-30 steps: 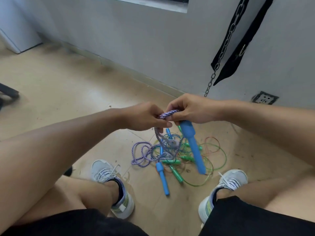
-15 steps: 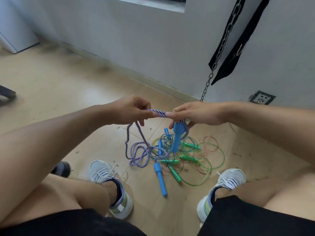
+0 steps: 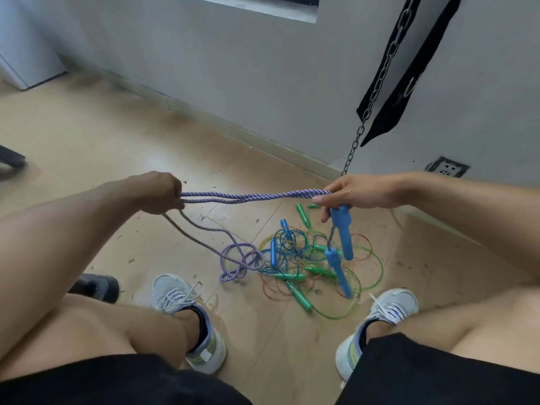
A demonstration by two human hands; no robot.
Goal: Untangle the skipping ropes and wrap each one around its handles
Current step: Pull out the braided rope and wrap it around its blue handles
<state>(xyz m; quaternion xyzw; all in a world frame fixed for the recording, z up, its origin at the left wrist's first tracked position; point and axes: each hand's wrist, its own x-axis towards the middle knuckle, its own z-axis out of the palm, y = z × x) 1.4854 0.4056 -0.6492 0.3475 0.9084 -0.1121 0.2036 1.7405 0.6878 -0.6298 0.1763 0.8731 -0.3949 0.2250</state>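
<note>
A purple-and-white braided rope [image 3: 248, 197] is stretched doubled between my hands above the floor. My left hand [image 3: 155, 192] grips its two strands in a fist. My right hand [image 3: 355, 195] pinches the other end and holds a blue handle [image 3: 343, 232] that hangs down. A second blue handle [image 3: 337, 268] dangles lower on a short piece of the same rope. More purple rope [image 3: 236, 261] trails from my left hand into a tangle [image 3: 304, 258] of thin blue, green and orange ropes with green handles [image 3: 299, 295] on the floor.
My two feet in grey sneakers [image 3: 187, 311] [image 3: 380, 320] flank the pile. A metal chain [image 3: 371, 97] and black strap [image 3: 409, 68] hang against the grey wall, by a socket [image 3: 447, 170]. A black object [image 3: 95, 286] lies by my left leg.
My hands have drawn apart, the left going left, pulling the purple rope out into a long doubled span. The second blue handle has lifted off the floor.
</note>
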